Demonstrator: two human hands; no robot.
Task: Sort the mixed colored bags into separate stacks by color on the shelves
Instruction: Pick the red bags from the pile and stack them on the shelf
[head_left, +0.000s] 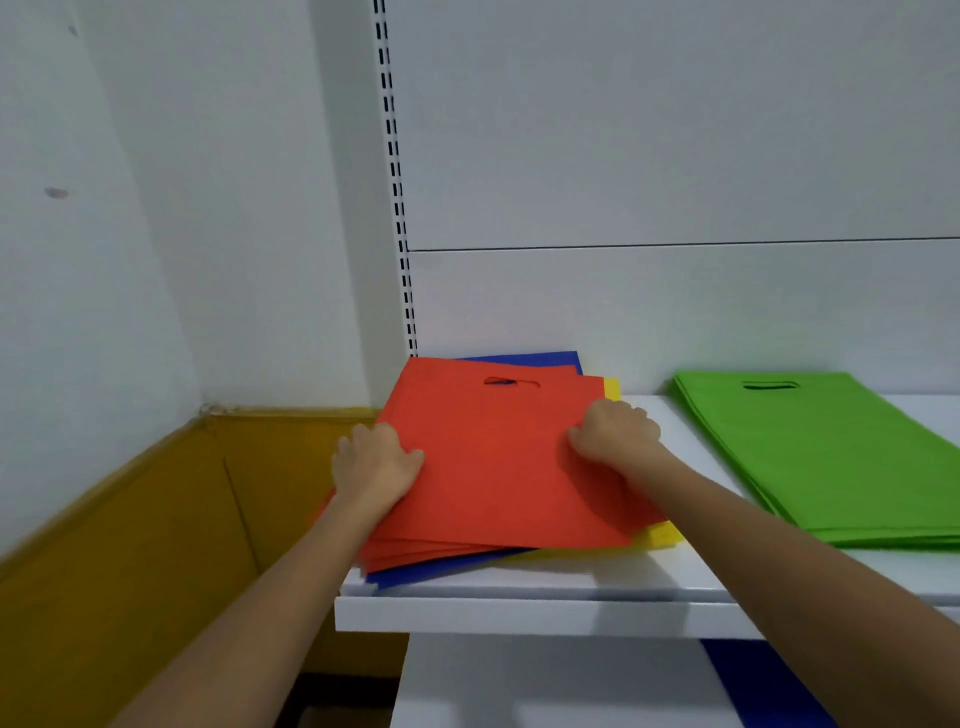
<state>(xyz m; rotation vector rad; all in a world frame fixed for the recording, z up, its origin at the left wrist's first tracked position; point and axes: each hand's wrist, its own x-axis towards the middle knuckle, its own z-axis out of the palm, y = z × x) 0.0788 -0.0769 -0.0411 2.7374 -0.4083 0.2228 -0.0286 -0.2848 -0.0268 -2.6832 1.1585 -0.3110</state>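
White wall (156, 208) at far left, with an ochre panel (130, 545) along its lower part, 8 o'clock of the frame. Slotted upright (397, 182) runs down from 12 o'clock to the back corner of the white shelf (519, 613). The mixed pile sits on the left end of this shelf, overhanging the left edge a little. Left hand (376, 467) grips the pile's left edge at its 9 o'clock side, thumb on top, fingers curled round the edge and out of sight below. Red bags (493, 467) lie on top, several layers fanned at the near edge, with the handle slot at the 12 o'clock end. Blue bags (426, 574) lie under them, showing at the 7 o'clock corner and again at the back near 12 o'clock. Yellow bags (662, 535) peek out at the 5 o'clock corner and in a thin strip at 1 o'clock. Right hand (615, 434) is at the pile's 3 o'clock side, fingers curled tight, holding the red bags near their right edge. Green bags (831, 457) form a one-colour stack at 3 o'clock of the pile, well apart, flat on the same shelf, handle slot toward the back. A lower shelf (519, 686) shows at 6 o'clock, with a blue bag (753, 686) lying on it, partly hidden by the right forearm.
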